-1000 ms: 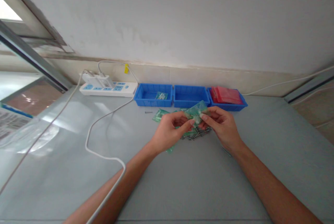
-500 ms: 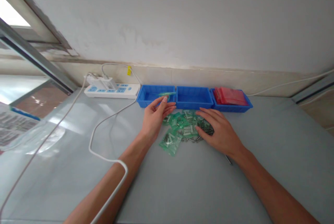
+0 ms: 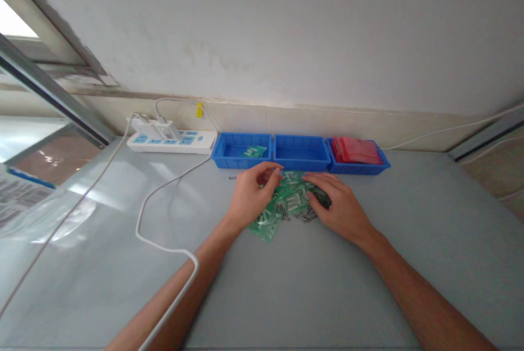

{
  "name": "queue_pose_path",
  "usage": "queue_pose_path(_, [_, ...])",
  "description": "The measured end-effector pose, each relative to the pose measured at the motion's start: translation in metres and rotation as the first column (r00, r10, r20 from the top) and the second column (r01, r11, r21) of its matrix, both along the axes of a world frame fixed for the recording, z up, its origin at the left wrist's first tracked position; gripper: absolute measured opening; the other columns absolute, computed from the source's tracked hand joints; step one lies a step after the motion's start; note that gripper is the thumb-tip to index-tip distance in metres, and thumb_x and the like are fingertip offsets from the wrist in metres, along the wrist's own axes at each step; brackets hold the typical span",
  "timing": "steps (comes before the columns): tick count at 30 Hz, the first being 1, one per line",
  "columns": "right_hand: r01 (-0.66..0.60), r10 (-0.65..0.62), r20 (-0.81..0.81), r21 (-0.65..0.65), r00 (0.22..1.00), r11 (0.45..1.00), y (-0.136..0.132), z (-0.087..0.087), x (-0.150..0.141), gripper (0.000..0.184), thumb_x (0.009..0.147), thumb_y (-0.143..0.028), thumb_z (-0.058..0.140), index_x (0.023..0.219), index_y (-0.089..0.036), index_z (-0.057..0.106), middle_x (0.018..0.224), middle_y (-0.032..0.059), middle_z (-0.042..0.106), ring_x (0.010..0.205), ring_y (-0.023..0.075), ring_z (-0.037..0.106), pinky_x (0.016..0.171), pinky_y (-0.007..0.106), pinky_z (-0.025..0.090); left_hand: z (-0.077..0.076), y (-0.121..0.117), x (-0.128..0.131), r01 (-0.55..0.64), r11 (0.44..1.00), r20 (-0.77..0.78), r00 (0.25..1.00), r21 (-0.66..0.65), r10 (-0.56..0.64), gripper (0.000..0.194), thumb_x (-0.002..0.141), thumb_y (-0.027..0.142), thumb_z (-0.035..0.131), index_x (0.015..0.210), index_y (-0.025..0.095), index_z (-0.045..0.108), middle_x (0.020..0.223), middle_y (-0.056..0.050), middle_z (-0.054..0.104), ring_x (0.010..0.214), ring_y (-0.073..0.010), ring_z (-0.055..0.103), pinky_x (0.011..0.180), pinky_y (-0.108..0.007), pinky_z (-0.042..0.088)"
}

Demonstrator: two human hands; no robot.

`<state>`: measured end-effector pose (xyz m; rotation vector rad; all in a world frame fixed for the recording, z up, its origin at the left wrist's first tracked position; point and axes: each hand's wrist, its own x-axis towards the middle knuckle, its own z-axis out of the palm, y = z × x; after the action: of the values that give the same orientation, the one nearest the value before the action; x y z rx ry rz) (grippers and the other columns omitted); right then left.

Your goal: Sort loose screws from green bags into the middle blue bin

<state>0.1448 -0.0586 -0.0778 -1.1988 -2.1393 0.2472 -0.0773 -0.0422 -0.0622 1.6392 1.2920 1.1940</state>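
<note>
A pile of small green plastic bags [image 3: 293, 201], with pale and metal pieces inside, lies mid-table among loose screws [image 3: 305, 214]. At its left edge is my left hand [image 3: 254, 191], thumb and forefinger drawn together in a pinch. Whatever is between those fingertips is too small or hidden to name. My right hand [image 3: 343, 206] rests at the pile's right side, fingers stretched and thumb apart, partly covering dark screws. One green bag [image 3: 254, 151] lies inside the left blue bin [image 3: 223, 161].
Beside that bin stand a middle blue bin [image 3: 302, 164] and a right one [image 3: 360, 168] holding red plastic bags [image 3: 356, 150]. A white power strip [image 3: 196, 143] sits at the left. Its white cable [image 3: 141, 220] crosses the table over my left forearm.
My left hand has let go of a green bag, which now lies in the left bin, and has come back to the pile. My right hand stays at the pile's right side.
</note>
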Motion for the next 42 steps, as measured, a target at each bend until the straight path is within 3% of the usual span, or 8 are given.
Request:
queue_pose_path(5, [-0.027,0.028,0.035,-0.041,0.999,0.999,-0.001,0.000,-0.001,0.057,0.079,-0.006,0.052,0.133,-0.022,0.064,0.135,0.0095,0.068,0.126,0.0261,0.063,0.114,0.050,0.048,0.004,-0.007,0.004,0.044,0.989,-0.215,0.977,0.139,-0.013,0.022,0.094,0.031,0.057,0.100,0.018,0.074,0.081,-0.002,0.077,0.073,-0.0169,0.072,0.072,-0.026,0.054])
queue_pose_path(17, [0.122,-0.094,-0.200,0.134,0.975,0.983,-0.001,0.004,0.002,0.029,0.099,-0.021,0.053,0.122,-0.026,0.070,0.122,0.0082,0.075,0.111,0.0240,0.072,0.103,0.045,0.058,0.001,-0.011,0.008,0.127,0.957,-0.317,0.948,0.262,-0.039,0.023,0.095,0.028,0.058,0.110,0.018,0.073,0.093,-0.005,0.076,0.080,-0.0176,0.070,0.082,-0.029,0.054])
queue_pose_path(20, [0.155,-0.134,-0.455,0.009,0.880,0.988,-0.008,0.012,-0.003,0.031,0.092,-0.033,0.069,0.122,-0.028,0.065,0.109,0.0073,0.076,0.095,0.0233,0.076,0.085,0.039,0.065,0.006,-0.013,0.010,0.158,0.959,-0.233,0.967,0.234,-0.102,0.033,0.093,0.036,0.065,0.121,0.018,0.070,0.103,-0.008,0.076,0.089,-0.0193,0.071,0.084,-0.030,0.055])
queue_pose_path(23, [0.024,-0.135,-0.638,-0.178,0.758,0.984,-0.012,0.018,-0.009,0.046,0.083,-0.039,0.079,0.123,-0.028,0.059,0.093,0.0022,0.074,0.076,0.0203,0.076,0.066,0.032,0.066,0.010,-0.016,0.012,0.232,0.966,-0.081,0.971,0.115,-0.224,0.032,0.092,0.040,0.066,0.112,0.016,0.073,0.100,-0.008,0.077,0.085,-0.0188,0.071,0.076,-0.027,0.056])
queue_pose_path(30, [-0.092,-0.158,-0.720,-0.295,0.676,0.951,-0.010,0.019,-0.012,0.046,0.076,-0.041,0.084,0.113,-0.027,0.061,0.084,-0.0016,0.072,0.066,0.0162,0.073,0.058,0.026,0.062,0.011,-0.017,0.015,0.369,0.920,0.227,0.915,-0.131,-0.334,0.036,0.084,0.049,0.074,0.083,0.014,0.071,0.072,-0.003,0.070,0.063,-0.0141,0.067,0.057,-0.022,0.051])
queue_pose_path(34, [-0.136,-0.111,-0.705,-0.284,0.700,0.949,-0.008,0.017,-0.009,0.038,0.086,-0.042,0.076,0.117,-0.027,0.061,0.087,-0.0003,0.074,0.070,0.0161,0.073,0.064,0.027,0.062,0.008,-0.011,0.015,0.350,0.916,0.344,0.899,-0.194,-0.271,0.039,0.077,0.052,0.080,0.083,0.014,0.071,0.070,-0.003,0.072,0.061,-0.0135,0.067,0.056,-0.020,0.051])
queue_pose_path(38, [-0.043,-0.030,-0.442,-0.156,0.897,0.987,-0.007,0.013,-0.008,0.028,0.095,-0.036,0.064,0.122,-0.026,0.063,0.103,0.0055,0.076,0.090,0.0213,0.074,0.085,0.039,0.062,0.005,0.000,0.007,0.141,0.961,0.476,0.879,-0.237,-0.011,0.039,0.070,0.047,0.087,0.082,0.014,0.072,0.070,-0.003,0.074,0.065,-0.0141,0.070,0.064,-0.021,0.056])
queue_pose_path(42, [-0.081,0.083,-0.037,0.058,0.996,0.995,-0.007,0.008,-0.009,0.022,0.097,-0.030,0.062,0.116,-0.023,0.069,0.118,0.0101,0.074,0.116,0.0278,0.065,0.106,0.050,0.051,0.008,0.011,-0.005,-0.033,0.944,0.687,0.677,-0.328,0.263,0.023,0.075,0.029,0.087,0.080,0.012,0.071,0.078,-0.003,0.076,0.078,-0.0126,0.075,0.076,-0.018,0.058])
